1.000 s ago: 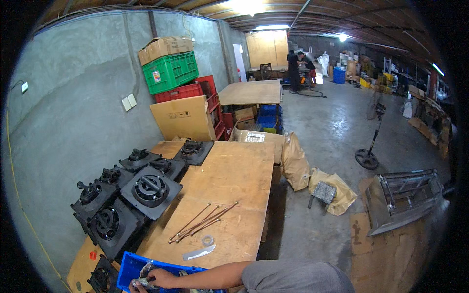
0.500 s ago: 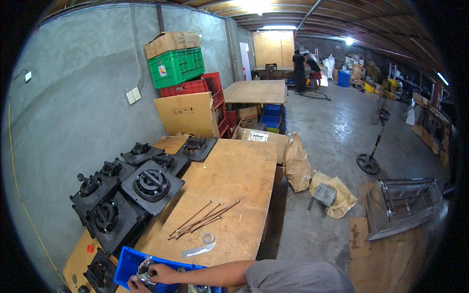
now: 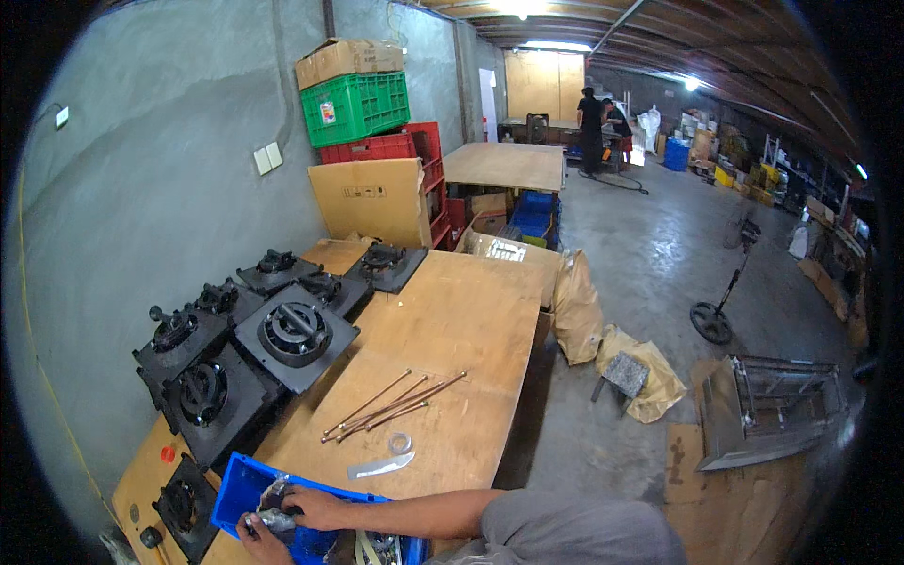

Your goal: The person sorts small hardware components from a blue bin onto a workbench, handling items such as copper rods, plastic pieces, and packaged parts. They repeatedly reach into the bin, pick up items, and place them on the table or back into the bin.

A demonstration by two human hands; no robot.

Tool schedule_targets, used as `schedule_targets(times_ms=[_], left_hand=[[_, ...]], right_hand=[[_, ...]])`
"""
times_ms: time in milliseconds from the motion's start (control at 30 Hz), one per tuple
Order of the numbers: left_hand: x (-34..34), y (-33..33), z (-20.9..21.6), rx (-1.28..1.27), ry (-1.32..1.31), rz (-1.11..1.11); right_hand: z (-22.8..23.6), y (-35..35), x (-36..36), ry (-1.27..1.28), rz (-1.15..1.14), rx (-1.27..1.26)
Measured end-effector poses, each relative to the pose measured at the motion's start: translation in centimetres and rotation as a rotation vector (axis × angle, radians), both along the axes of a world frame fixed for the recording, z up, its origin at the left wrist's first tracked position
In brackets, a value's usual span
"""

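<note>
Both my hands are over a blue plastic bin (image 3: 240, 485) at the table's near left end. My right hand (image 3: 315, 507) has its fingers curled onto a crumpled, see-through plastic bag (image 3: 275, 518) with greyish contents I cannot make out. Lower and further left, my left hand (image 3: 264, 544) grips the same bag, thumb and fingers round its side. More small metal parts (image 3: 377, 546) lie in the bin, partly hidden under my right forearm. Just beyond the bin, a flat grey blade-shaped piece (image 3: 381, 465) and a roll of tape (image 3: 400, 443) rest on the wooden table (image 3: 461, 320).
Several thin copper-coloured rods (image 3: 391, 407) lie mid-table. Black gas burner units (image 3: 297, 334) crowd the left side, some stacked. Crates (image 3: 363, 108) and cardboard stand behind. On the floor to the right are a small stool (image 3: 624, 374) and a metal frame (image 3: 772, 410). Two people work far back.
My view has shifted slightly, so the bin shows more fully. Both hands stay at the plastic bag, which sits a little more exposed between them.
</note>
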State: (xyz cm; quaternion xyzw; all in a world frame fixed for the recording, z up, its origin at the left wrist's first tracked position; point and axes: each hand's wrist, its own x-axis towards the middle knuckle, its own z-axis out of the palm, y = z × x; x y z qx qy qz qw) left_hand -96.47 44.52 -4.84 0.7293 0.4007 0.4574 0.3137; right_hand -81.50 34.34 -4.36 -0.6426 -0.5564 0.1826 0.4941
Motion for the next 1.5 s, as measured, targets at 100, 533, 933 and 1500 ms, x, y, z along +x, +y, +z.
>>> schedule_targets(times_ms=[100, 533, 933, 1500], left_hand=[[-0.3, 0.8, -1.1, -0.073, -0.075, -0.054], [-0.6, 0.5, -0.9, -0.032, -0.097, -0.017], [-0.5, 0.1, 0.1, -0.11, -0.079, -0.044], [-0.4, -0.5, 0.6, -0.099, -0.095, -0.061]], right_hand=[[-0.1, 0.2, -0.7, -0.014, 0.085, -0.06], [-0.8, 3.3, -1.4, 0.346, 0.003, -0.077], [-0.3, 3.5, -0.4, 0.387, 0.132, -0.105], [-0.9, 2.9, -1.2, 0.488, 0.055, -0.131]])
